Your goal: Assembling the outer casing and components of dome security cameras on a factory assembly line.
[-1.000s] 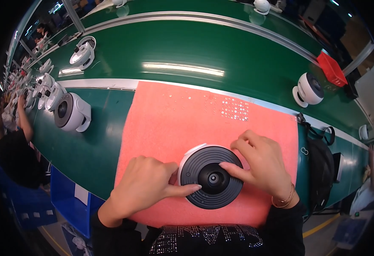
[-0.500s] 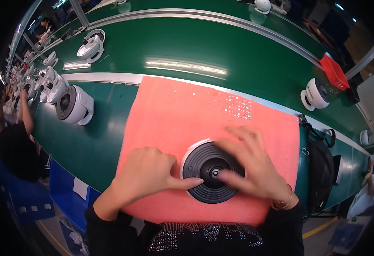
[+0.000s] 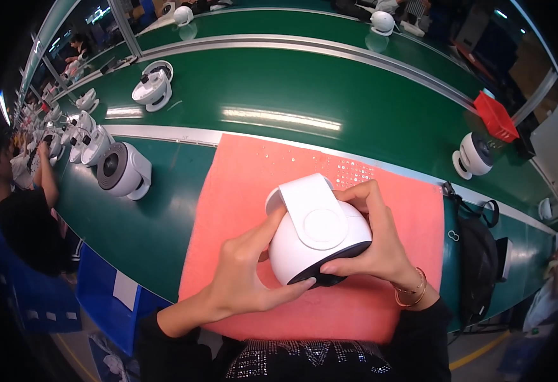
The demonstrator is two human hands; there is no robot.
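The white unit (image 3: 320, 226) is sitting between both hands over the mat's (image 3: 228, 191) middle, neither being nearer. The left hand (image 3: 244, 270) is clamping its left side, the right hand (image 3: 381, 245) its right, thumbs lying along the dark face, which is facing the mat's near edge. The bracket (image 3: 307, 200) is running nearly lengthwise, its far end leaning left. Whether the unit is touching the mat, I cannot tell.

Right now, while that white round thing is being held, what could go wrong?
The smooth, rounded white device might slip from between the left grip and right grip. The thumbs are at its dark front, so they might smudge it. Small shiny bits lie on the pink mat just beyond it, so a bump could scatter them.
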